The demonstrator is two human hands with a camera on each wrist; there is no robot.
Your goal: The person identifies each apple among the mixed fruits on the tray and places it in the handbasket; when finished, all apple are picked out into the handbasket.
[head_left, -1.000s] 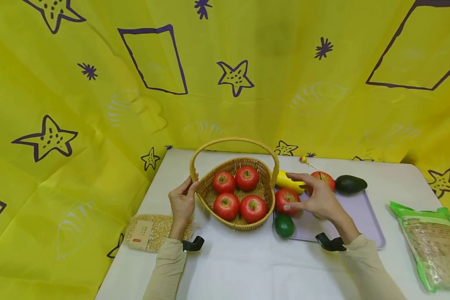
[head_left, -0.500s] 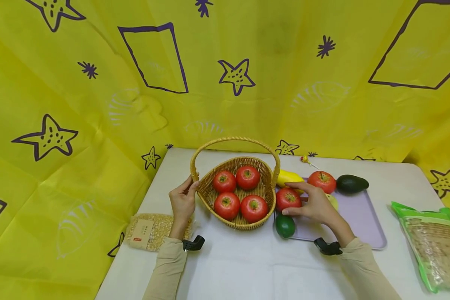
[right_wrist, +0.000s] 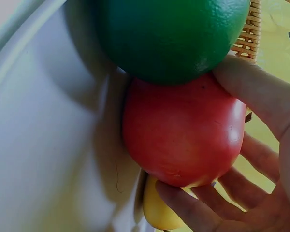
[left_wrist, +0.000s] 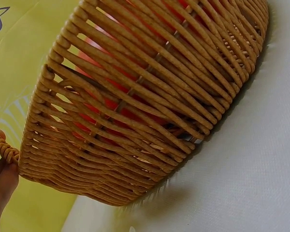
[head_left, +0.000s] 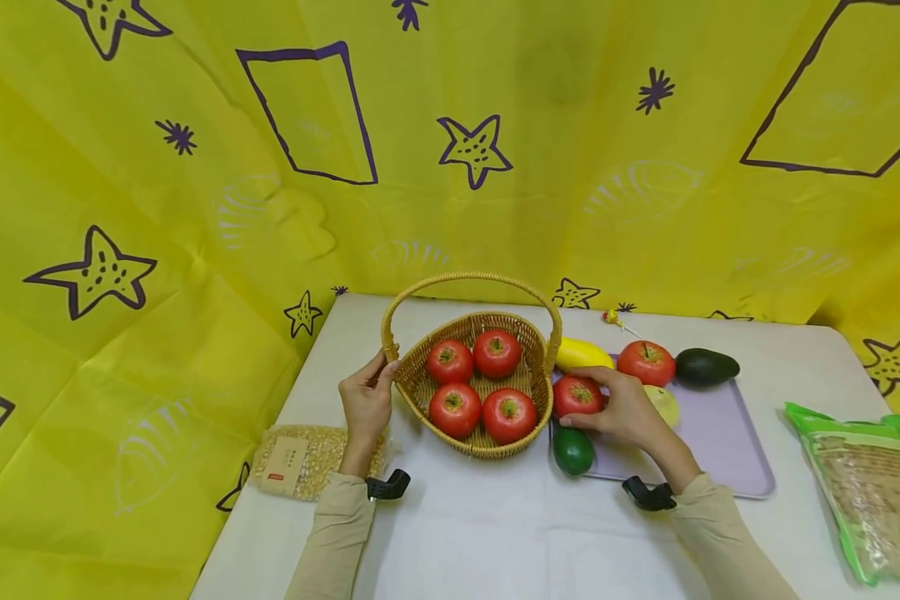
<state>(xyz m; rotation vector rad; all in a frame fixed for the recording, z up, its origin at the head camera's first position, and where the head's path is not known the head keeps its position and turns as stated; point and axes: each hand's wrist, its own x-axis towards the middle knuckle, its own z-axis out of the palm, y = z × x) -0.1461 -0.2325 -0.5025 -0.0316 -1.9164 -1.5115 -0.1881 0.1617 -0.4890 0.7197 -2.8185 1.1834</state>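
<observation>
My left hand [head_left: 366,402] pinches the base of the handle on a wicker basket [head_left: 476,450], which stands on the table. Several red apples [head_left: 453,409] lie inside it. Just right of the basket, my right hand [head_left: 627,408] grips another red apple [head_left: 577,395] on the lilac tray [head_left: 720,433], thumb on the near side and fingers on the far side. In the right wrist view this apple [right_wrist: 183,130] touches a green fruit [right_wrist: 171,36]. The left wrist view shows the basket's woven side [left_wrist: 135,106] and part of my left fingers [left_wrist: 5,186].
A long yellow fruit [head_left: 583,354], a red apple [head_left: 647,363], a pale yellow-green fruit [head_left: 662,404] and a dark avocado [head_left: 707,367] are around the tray. A lollipop [head_left: 612,317] lies behind. Bags of yellow grains [head_left: 322,458] and brown food [head_left: 866,492] flank the table.
My right hand has moved down and left onto the apple beside the basket, and its fingers have closed round it. The left hand stays at the handle.
</observation>
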